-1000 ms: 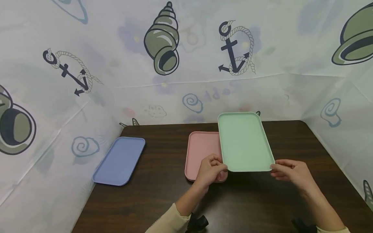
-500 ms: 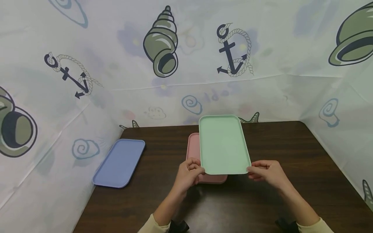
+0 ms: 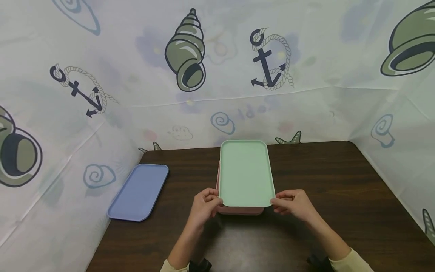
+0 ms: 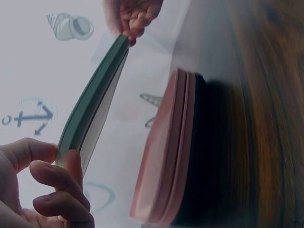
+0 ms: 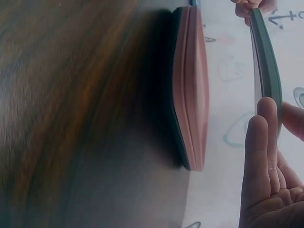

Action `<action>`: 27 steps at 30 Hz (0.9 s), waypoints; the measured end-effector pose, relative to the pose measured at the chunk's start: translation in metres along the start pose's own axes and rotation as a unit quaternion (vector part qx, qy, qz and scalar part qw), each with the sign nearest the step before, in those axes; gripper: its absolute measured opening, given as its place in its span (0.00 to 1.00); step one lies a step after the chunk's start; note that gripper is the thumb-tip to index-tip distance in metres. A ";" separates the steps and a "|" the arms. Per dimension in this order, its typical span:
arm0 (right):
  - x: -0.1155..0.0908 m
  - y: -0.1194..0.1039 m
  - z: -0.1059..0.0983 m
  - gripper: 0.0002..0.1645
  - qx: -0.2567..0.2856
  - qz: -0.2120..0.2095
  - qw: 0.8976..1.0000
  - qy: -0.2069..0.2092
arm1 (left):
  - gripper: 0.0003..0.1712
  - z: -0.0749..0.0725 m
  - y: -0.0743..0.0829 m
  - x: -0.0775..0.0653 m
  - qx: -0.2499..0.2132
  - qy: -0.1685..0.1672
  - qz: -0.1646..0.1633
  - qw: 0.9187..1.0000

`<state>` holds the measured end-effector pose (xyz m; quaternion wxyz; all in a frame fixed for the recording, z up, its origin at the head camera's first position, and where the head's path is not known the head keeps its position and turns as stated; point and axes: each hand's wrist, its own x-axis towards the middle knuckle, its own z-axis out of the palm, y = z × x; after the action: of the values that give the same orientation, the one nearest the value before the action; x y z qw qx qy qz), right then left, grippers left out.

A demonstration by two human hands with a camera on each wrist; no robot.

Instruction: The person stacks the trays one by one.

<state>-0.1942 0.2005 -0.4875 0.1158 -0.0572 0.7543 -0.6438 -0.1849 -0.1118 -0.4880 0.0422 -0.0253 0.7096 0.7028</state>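
A light green rectangular tray (image 3: 245, 173) is held up by its two near corners, its face toward the head camera. My left hand (image 3: 203, 207) pinches the near left corner between thumb and fingers. At the near right corner my right hand (image 3: 293, 204) pinches the rim the same way. Below lies a pink tray (image 3: 240, 211), mostly covered in the head view. Both wrist views show a gap between green and pink. From the side, the pink tray (image 4: 161, 156) looks like two stacked layers; whether the dark band beneath is shadow or another tray, I cannot tell.
A blue tray (image 3: 139, 192) lies at the table's left edge. The dark wood table (image 3: 323, 170) reaches back to a white cloth backdrop (image 3: 231, 49) printed with shells and anchors, which also encloses both sides.
Both hands have carried the green tray leftward, from right of the pink tray to above it, and slightly nearer. The pink and blue trays have stayed in place.
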 end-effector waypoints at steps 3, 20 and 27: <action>0.004 0.003 0.007 0.20 0.004 0.004 1.000 -0.002 | 0.13 -0.005 -0.004 0.002 0.000 0.015 -0.003 1.000; 0.022 0.031 0.033 0.18 0.022 0.026 0.999 0.002 | 0.13 -0.014 -0.006 0.004 0.020 0.046 -0.017 0.999; 0.023 0.035 0.036 0.17 0.026 0.040 0.999 0.011 | 0.13 -0.015 -0.009 0.004 0.042 0.042 -0.010 0.998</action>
<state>-0.2050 0.1664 -0.5292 0.1349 -0.0171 0.7403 -0.6584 -0.1884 -0.1265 -0.4968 0.0201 -0.0600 0.7396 0.6701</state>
